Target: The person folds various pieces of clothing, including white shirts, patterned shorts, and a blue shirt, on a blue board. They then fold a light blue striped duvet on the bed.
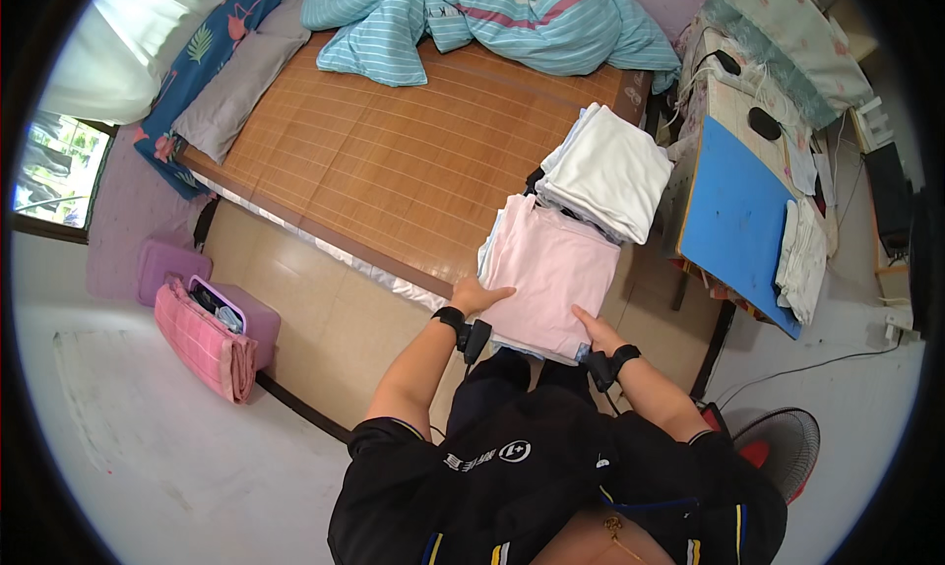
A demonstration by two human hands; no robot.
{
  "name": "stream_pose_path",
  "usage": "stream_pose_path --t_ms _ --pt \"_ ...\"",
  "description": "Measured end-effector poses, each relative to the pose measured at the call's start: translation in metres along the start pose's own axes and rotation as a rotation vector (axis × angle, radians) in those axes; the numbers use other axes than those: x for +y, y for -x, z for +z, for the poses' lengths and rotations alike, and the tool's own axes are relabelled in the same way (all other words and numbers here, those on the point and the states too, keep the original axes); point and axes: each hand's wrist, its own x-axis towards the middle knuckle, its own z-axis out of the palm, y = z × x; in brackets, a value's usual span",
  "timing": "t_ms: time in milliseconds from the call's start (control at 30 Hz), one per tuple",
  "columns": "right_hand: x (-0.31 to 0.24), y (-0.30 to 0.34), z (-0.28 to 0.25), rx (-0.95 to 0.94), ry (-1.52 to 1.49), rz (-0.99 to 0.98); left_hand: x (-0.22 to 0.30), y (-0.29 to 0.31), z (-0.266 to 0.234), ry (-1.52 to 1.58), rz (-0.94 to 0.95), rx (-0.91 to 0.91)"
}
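A stack of folded clothes with a pink garment on top (551, 270) lies in front of me, at the bed's near right corner. My left hand (479, 296) grips its left side, thumb lying over the pink cloth and the other fingers mostly hidden. On the opposite side my right hand (600, 331) holds the edge the same way, thumb on top. Just beyond, a second folded stack topped by a white garment (610, 176) sits against the far edge of the pink one. Light blue and dark layers show beneath the top garments.
A bed with a brown bamboo mat (394, 152) carries a crumpled blue striped quilt (492, 24) and a grey pillow (241, 93). At right stands a cluttered table with a blue board (738, 220). A purple bin (258, 319) with a pink towel and a fan (787, 447) stand low.
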Motion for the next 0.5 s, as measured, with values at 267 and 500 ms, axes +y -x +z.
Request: stream_pose_path --t_ms 267,500 --pt "-0.009 0.019 0.007 -0.025 -0.094 0.037 0.006 0.006 -0.014 0.211 -0.112 -0.081" --pt "-0.007 0.017 -0.001 -0.104 -0.225 0.064 0.019 0.009 -0.015 0.507 0.052 -0.401"
